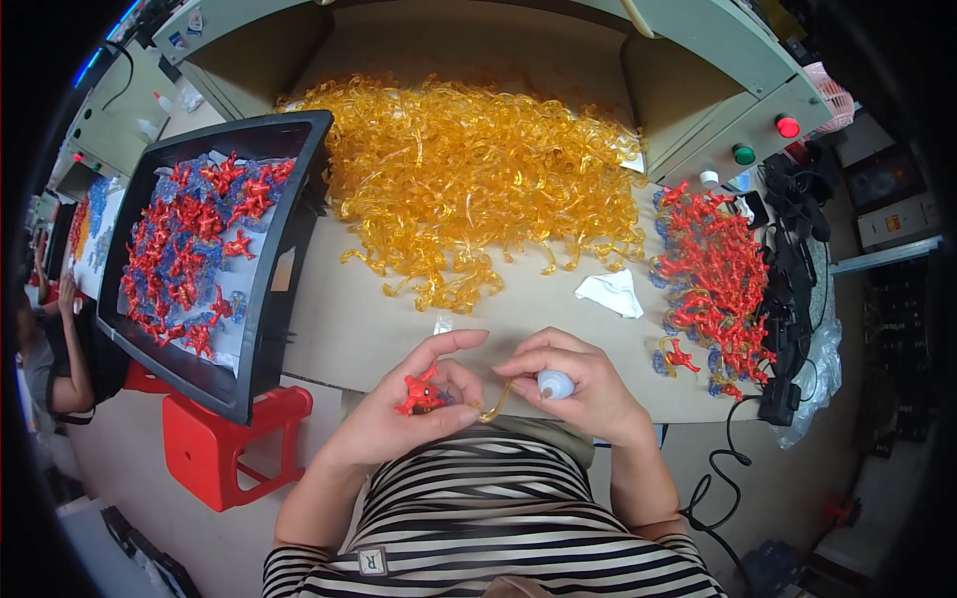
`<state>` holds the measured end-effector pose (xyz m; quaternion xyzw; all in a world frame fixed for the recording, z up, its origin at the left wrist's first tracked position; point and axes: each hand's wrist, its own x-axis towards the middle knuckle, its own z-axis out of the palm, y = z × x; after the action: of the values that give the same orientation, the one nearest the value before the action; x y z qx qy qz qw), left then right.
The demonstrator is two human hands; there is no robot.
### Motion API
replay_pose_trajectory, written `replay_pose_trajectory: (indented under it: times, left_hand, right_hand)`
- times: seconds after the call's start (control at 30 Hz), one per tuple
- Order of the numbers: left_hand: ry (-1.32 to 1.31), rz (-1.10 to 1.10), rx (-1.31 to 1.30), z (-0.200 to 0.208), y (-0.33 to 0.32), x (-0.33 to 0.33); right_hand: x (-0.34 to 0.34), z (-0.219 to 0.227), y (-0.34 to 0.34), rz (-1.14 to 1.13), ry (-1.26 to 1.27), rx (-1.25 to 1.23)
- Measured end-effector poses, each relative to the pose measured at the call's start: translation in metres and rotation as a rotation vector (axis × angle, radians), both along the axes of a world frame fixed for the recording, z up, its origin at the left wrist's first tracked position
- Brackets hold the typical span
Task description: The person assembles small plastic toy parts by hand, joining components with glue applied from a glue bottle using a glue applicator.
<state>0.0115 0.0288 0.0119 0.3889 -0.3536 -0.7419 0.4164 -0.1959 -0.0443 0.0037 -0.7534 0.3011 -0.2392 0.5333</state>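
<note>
Just in front of my body, my left hand has its fingers curled round a small red figurine with a bluish clear part under it. My right hand grips a small pale squeeze bottle in its palm. Its thumb and forefinger also pinch a curved, clear yellow plastic piece. The lower end of that piece comes close to my left thumb; I cannot tell whether it touches the figurine. Beyond both hands lies a large heap of similar yellow pieces.
A black tray of red and blue figurines stands tilted at the left. More figurines, some with yellow parts, crowd the table's right side. A white cloth lies nearby. A red stool and another person are at left.
</note>
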Motion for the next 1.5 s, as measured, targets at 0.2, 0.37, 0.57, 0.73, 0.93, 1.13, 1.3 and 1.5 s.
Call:
replay_pose_trajectory:
  times: [0.2, 0.37, 0.57, 0.73, 0.93, 1.13, 1.3, 1.5]
  left_hand:
    - [0.114, 0.125, 0.082, -0.009, 0.0, 0.001]
    - [0.316, 0.189, 0.191, -0.011, 0.005, -0.003]
    - [0.139, 0.214, 0.21, -0.019, 0.007, -0.006]
    - [0.131, 0.261, 0.282, -0.011, 0.008, -0.009]
    - [0.011, 0.273, 0.226, -0.006, 0.007, -0.014]
    - [0.008, 0.244, 0.207, -0.007, 0.008, -0.013]
    - [-0.001, 0.264, 0.186, -0.004, 0.009, -0.015]
    - [-0.041, 0.229, 0.147, -0.004, 0.009, -0.015]
  right_hand:
    - [-0.007, -0.016, 0.003, -0.08, -0.107, 0.329]
    - [-0.01, -0.02, 0.01, -0.216, -0.308, 0.675]
    - [-0.001, -0.017, 0.017, -0.23, -0.418, 0.814]
    - [0.001, -0.014, 0.023, -0.246, -0.445, 0.588]
    - [0.002, -0.01, 0.022, -0.248, -0.288, 0.396]
    - [0.005, -0.004, 0.025, -0.336, -0.174, 0.419]
    - [0.006, -0.007, 0.023, -0.326, -0.169, 0.185]
    - [0.008, 0.003, 0.021, -0.287, -0.103, 0.03]
